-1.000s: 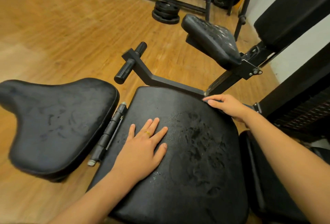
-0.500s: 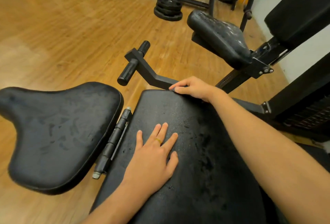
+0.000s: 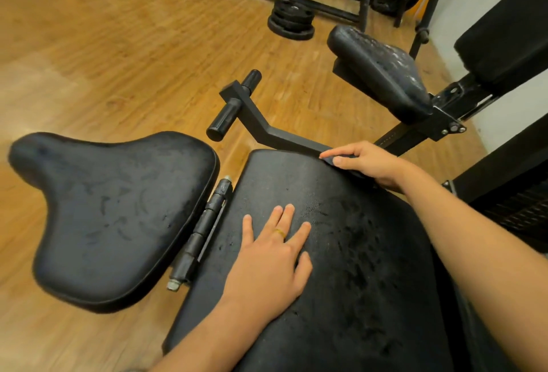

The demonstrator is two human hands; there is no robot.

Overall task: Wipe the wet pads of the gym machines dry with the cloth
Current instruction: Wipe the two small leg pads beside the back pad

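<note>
A large black pad (image 3: 350, 297) fills the lower middle of the head view, with dark wet smears on its right half. My left hand (image 3: 267, 265) lies flat on it with fingers straight and a ring on one finger. At the pad's far edge, my right hand (image 3: 367, 164) pinches a small dark cloth (image 3: 330, 160) between thumb and fingers and presses it on the rim. A second black seat-shaped pad (image 3: 112, 211) sits to the left, streaked with wet marks. A third pad (image 3: 382, 72) stands further back at the right, speckled with droplets.
A black handle bar (image 3: 234, 107) on a bent steel arm juts out beyond the large pad. A hinge rod (image 3: 204, 229) runs between the two near pads. Weight plates (image 3: 292, 20) and machine frames stand on the wooden floor (image 3: 103, 60) behind. A black upright pad (image 3: 510, 24) is at the right.
My right hand with the cloth slid left along the pad's far edge, then came back a little to the right. My left hand stayed flat on the pad.
</note>
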